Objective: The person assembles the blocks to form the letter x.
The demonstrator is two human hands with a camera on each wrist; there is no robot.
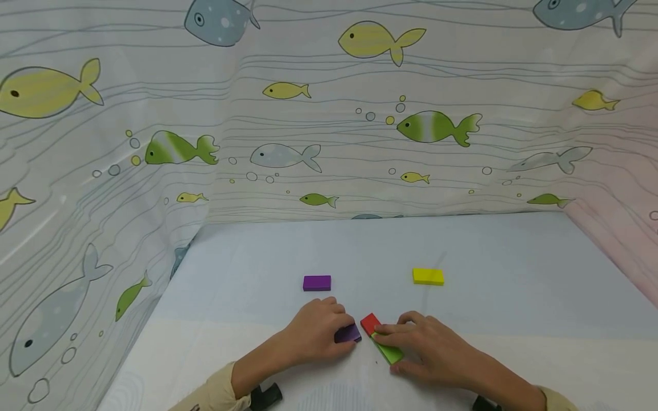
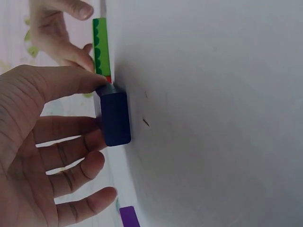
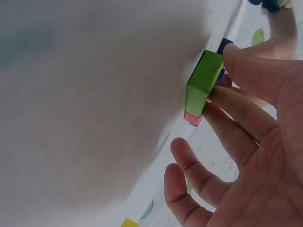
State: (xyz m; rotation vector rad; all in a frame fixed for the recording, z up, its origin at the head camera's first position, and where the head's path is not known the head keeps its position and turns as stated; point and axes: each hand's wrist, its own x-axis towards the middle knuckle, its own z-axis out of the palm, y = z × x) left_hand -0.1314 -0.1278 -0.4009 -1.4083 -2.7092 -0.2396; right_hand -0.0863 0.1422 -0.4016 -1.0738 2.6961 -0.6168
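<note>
My left hand (image 1: pixel 319 331) pinches a dark purple-blue block (image 1: pixel 348 334) between thumb and fingers. The left wrist view shows that block's dark blue end (image 2: pixel 115 119) close to the white surface. With thumb and fingers, my right hand (image 1: pixel 437 349) holds a green block (image 1: pixel 389 350), the thumb at its near end. A red block (image 1: pixel 369 323) lines up end to end with the green one, on a slant, and the right fingers reach over where they meet. In the right wrist view the red block (image 3: pixel 192 118) shows beyond the green block (image 3: pixel 204 82). A small space separates the dark block from the red one.
Farther back on the white table (image 1: pixel 257 251) lie a purple block (image 1: pixel 317 283), left of centre, and a yellow block (image 1: pixel 428 277), to the right. A fish-patterned curtain (image 1: pixel 329 114) encloses the back and sides. Small dark marks (image 2: pixel 146 122) show on the surface.
</note>
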